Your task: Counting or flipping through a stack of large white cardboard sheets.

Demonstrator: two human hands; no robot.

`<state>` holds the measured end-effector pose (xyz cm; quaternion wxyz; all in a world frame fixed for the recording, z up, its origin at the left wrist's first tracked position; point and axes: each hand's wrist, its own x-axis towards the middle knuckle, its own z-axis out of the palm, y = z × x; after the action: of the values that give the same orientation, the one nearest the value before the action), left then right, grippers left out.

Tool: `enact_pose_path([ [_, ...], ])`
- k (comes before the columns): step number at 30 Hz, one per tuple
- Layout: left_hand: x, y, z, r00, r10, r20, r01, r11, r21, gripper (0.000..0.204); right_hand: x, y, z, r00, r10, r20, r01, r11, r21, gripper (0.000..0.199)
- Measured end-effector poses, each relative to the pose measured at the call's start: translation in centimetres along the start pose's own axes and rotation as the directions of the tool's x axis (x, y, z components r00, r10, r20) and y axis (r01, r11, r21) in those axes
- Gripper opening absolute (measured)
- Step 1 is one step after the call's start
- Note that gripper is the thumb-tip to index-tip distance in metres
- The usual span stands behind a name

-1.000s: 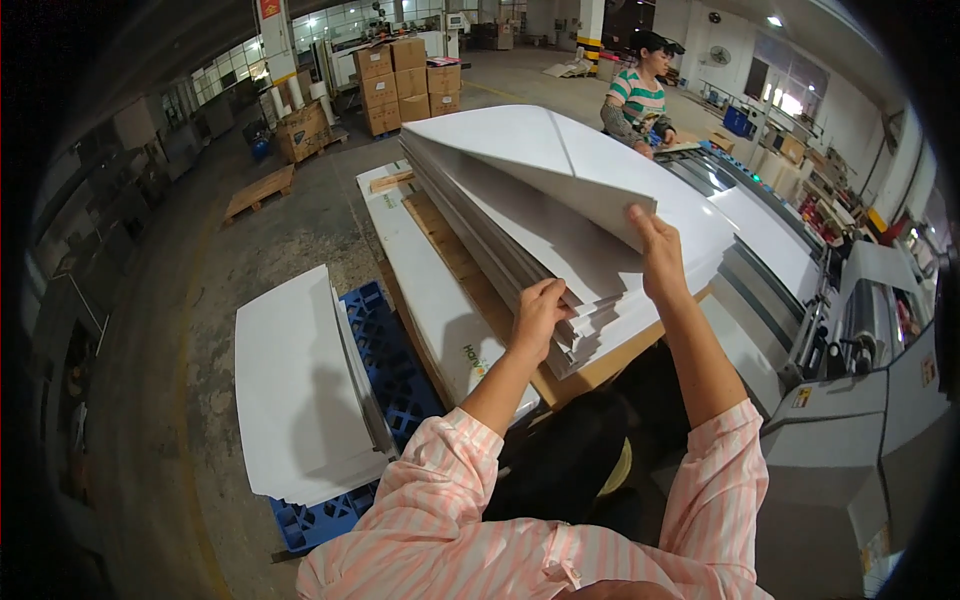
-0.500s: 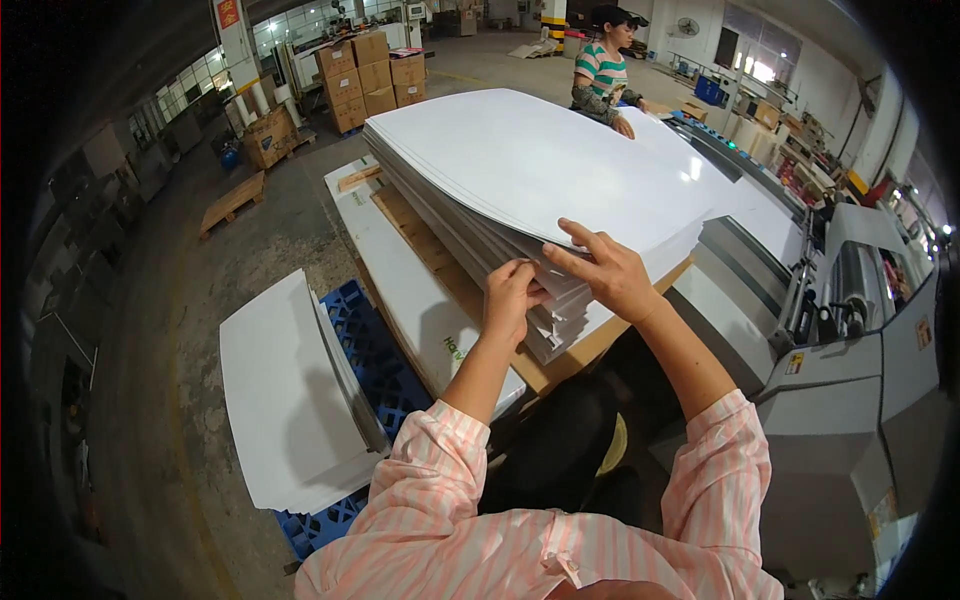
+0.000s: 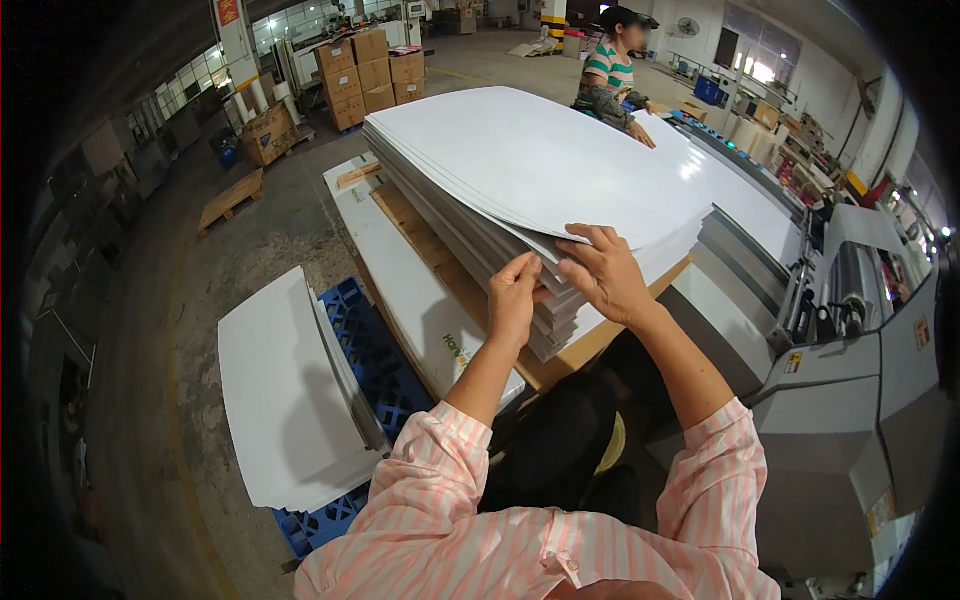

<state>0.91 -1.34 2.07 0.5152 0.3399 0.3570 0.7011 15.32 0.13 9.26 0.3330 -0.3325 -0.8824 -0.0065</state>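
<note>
A tall stack of large white sheets (image 3: 520, 170) lies on a wooden board in front of me. My left hand (image 3: 515, 300) pinches the near corner edge of the upper sheets between thumb and fingers. My right hand (image 3: 603, 272) lies spread on top of the same corner, fingers curled over the edge beside the left hand. The top sheets lie down flat on the pile, slightly bowed.
A lower white stack (image 3: 290, 400) sits on a blue plastic pallet (image 3: 375, 350) at my left. A grey machine (image 3: 850, 350) runs along the right, with a person in a striped shirt (image 3: 610, 75) at its far end. Cardboard boxes (image 3: 370, 70) stand at the back.
The sheets that my right hand held lifted high have come down flat onto the stack. Both hands have come together at the near corner.
</note>
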Motion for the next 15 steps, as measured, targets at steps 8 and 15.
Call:
enact_pose_path([
  [8, -0.6, -0.5, -0.1, 0.993, 0.067, 0.102, -0.090, 0.967, 0.238, 0.023, 0.0, 0.7, 0.4, 0.967, -0.197, -0.161, 0.150, 0.953, -0.265, 0.021],
  [15, -0.9, -0.3, -0.4, 0.986, 0.123, 0.116, -0.160, 0.902, 0.400, 0.022, 0.1, 0.8, 1.1, 0.901, -0.354, -0.252, 0.255, 0.900, -0.353, 0.015],
])
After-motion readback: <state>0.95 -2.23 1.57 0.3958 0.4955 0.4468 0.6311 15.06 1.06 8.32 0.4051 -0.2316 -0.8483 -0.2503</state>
